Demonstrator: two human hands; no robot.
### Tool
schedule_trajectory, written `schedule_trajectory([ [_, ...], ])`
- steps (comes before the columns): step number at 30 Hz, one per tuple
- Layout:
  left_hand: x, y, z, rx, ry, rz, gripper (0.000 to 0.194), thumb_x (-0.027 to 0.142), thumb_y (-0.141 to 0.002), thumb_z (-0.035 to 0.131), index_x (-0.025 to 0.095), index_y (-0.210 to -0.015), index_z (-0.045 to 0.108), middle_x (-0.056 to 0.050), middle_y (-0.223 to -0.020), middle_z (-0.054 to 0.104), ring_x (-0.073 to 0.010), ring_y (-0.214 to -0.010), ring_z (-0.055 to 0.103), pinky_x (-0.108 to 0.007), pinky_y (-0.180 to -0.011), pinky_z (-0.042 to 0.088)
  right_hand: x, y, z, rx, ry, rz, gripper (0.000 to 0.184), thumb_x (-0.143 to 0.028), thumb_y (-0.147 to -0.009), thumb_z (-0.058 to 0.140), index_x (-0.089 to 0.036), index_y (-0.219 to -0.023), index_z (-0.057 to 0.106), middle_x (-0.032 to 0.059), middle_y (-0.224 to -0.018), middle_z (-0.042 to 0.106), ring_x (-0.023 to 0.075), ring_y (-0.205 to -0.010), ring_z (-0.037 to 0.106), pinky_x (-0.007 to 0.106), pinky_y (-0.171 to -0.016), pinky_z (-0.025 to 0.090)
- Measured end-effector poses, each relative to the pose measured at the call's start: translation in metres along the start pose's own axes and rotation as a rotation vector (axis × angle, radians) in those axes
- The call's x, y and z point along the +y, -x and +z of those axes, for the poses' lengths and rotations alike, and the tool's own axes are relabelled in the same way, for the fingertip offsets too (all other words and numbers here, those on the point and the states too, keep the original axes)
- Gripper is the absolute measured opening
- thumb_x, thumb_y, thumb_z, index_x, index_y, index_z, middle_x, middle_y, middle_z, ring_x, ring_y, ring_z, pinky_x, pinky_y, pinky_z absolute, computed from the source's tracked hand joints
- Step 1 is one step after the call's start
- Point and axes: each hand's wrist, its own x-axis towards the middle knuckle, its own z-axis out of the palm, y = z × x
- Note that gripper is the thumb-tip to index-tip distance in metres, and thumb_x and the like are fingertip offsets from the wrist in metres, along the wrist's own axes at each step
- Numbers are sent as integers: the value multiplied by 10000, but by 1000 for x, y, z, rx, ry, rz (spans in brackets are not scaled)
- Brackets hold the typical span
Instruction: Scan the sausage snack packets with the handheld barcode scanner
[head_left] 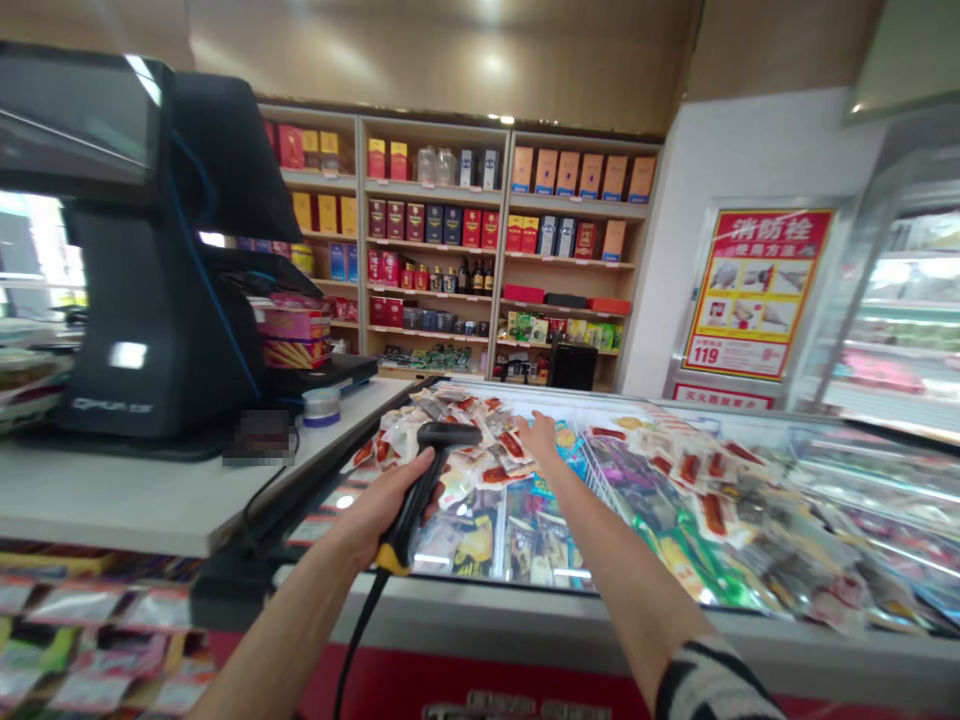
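Observation:
My left hand (390, 500) is wrapped round the handle of a black and yellow barcode scanner (420, 500), with its head pointing away over the freezer and its cable hanging down. My right hand (538, 440) reaches forward at the right edge of a pile of clear vacuum packs (480, 440) with reddish sausage-like food inside. Its fingers look stretched out and apart; whether they touch a pack I cannot tell. The pile lies on the glass top of a chest freezer (495, 590), and coloured bags show through the glass below.
On the left, a black checkout terminal (165, 280) stands on a white counter (135, 510), beside a small round tub (321, 406). More packs (720, 490) lie on the freezer at the right. Shelves of boxes and bottles (435, 225) line the back wall. A red fire-hydrant poster (757, 290) hangs at the right.

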Motion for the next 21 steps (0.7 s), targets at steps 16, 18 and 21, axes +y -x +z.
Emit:
schedule_trajectory([
  [16,-25,-32,71,-129,-84,-45,339,465,-681,497,127,-666,498,-11,-558,551,-64,-409,469,-177,-396,358,215,7,-130,261,692,374,404,-366,-713,458,-104,-1019,481,179,-1007,496,302,-963,450,424,-757,314],
  [18,-27,-34,74,-125,-88,-46,339,470,-680,496,131,-668,493,-7,-562,548,-65,-413,470,-179,-400,358,216,7,-131,200,663,376,411,-351,-696,485,-101,-1022,470,167,-961,525,293,-938,473,408,-751,327],
  [21,-25,-31,76,-131,-101,-41,340,472,-677,497,133,-676,495,-6,-562,547,-66,-412,469,-182,-404,356,206,8,-126,131,560,377,375,-321,-722,452,-134,-1047,448,117,-886,564,254,-871,520,393,-741,347],
])
